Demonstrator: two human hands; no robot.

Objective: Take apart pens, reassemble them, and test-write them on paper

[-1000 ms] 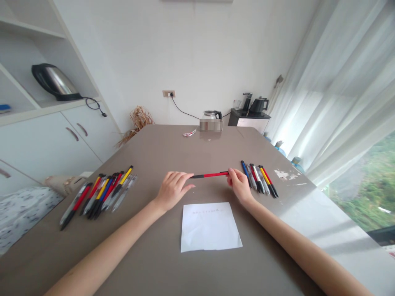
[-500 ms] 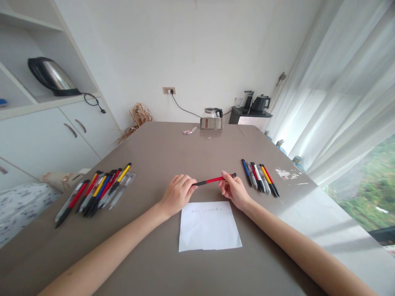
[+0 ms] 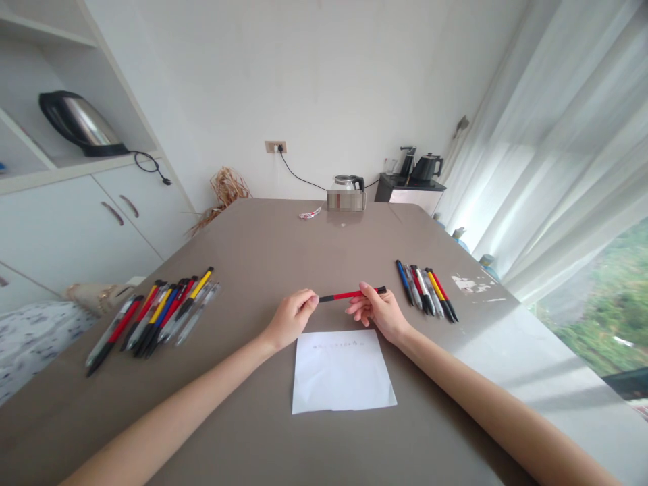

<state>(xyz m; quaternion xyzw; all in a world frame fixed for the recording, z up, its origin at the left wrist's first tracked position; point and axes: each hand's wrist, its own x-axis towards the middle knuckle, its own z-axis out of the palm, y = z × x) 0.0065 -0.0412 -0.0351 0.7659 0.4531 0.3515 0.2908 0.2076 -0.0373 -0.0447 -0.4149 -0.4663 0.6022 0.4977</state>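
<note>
A red pen (image 3: 347, 295) with a black grip and black end lies nearly level between my two hands, above the far edge of a white sheet of paper (image 3: 344, 378). My left hand (image 3: 293, 316) pinches its black tip end, which the fingers partly hide. Near the other end, my right hand (image 3: 382, 312) holds the pen between thumb and fingers, with its lower fingers loosely spread. The paper lies flat on the brown table (image 3: 283, 250) and bears a faint line of writing near its top.
Several mixed pens (image 3: 159, 314) lie in a group on the left. On the right is another row of pens (image 3: 426, 291). At the far edge stand a glass pot (image 3: 345, 183) and a crumpled wrapper (image 3: 310, 214). White curtains (image 3: 551, 128) hang at right.
My left fingers have shifted on the pen's tip end, and the thumb now shows along it. The fingers of my right hand have spread a little. The view has moved slightly.
</note>
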